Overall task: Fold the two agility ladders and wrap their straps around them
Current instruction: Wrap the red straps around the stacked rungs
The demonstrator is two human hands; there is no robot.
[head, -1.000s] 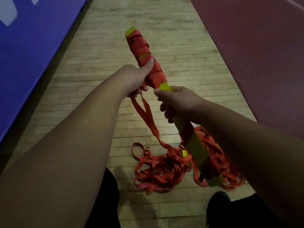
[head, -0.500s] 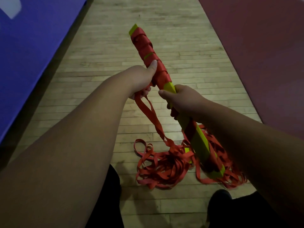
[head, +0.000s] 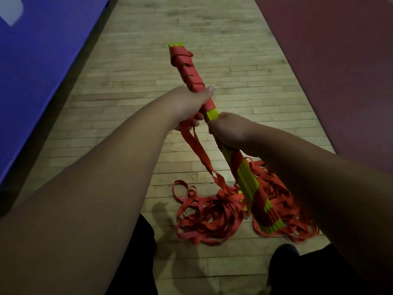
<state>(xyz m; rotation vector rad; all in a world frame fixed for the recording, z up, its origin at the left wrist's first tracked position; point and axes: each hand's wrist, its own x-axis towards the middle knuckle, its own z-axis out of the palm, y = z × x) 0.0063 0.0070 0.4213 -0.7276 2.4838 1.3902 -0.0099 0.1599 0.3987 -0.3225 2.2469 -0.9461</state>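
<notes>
A stacked bundle of yellow ladder rungs (head: 249,182) slants from near my feet up and away over the floor. Its far half is wound in red strap (head: 187,69). My left hand (head: 187,105) grips the wrapped part, thumb along the top, with a doubled length of strap running out under its fingers. My right hand (head: 229,130) grips the bare yellow rungs just below it. The loose red strap (head: 210,213) trails down from my left hand into a tangled heap on the floor. Only one ladder bundle is visible.
Wooden plank floor (head: 131,86) runs ahead. A blue mat (head: 38,67) borders it on the left and a dark red mat (head: 340,67) on the right. My dark shoes (head: 285,252) and trouser legs stand at the bottom edge, beside the strap heap.
The bundle has turned in my hands, so the stacked rung edges now face up. Both hands keep their grip. The view has drifted slightly.
</notes>
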